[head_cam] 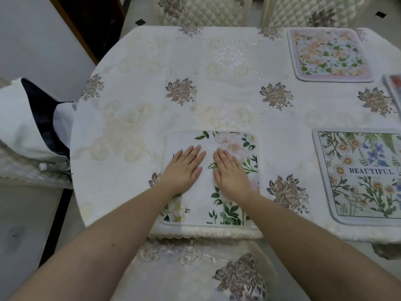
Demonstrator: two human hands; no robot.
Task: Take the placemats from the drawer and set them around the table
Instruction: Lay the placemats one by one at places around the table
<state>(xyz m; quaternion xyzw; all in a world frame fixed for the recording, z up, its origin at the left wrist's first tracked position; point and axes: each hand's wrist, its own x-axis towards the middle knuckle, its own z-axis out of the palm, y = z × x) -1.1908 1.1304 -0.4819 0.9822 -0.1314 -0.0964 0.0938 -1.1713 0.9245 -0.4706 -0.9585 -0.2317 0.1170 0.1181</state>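
White fabric with roses, the placemat [225, 181] lies flat at the near edge of the table [152, 101], square to the chair below. Both palms press on its middle: left hand [183, 168] and right hand [231, 170], fingers straight and close together, gripping nothing. It looks light, soft and floppy; I'd lift it by two corners. Two other mats [329, 54] lie to the right.

Cream embroidered tablecloth [217, 88]; white rose-print placemat [227, 144]; grey wildflower placemat [358, 177]; pink floral placemat [329, 53].
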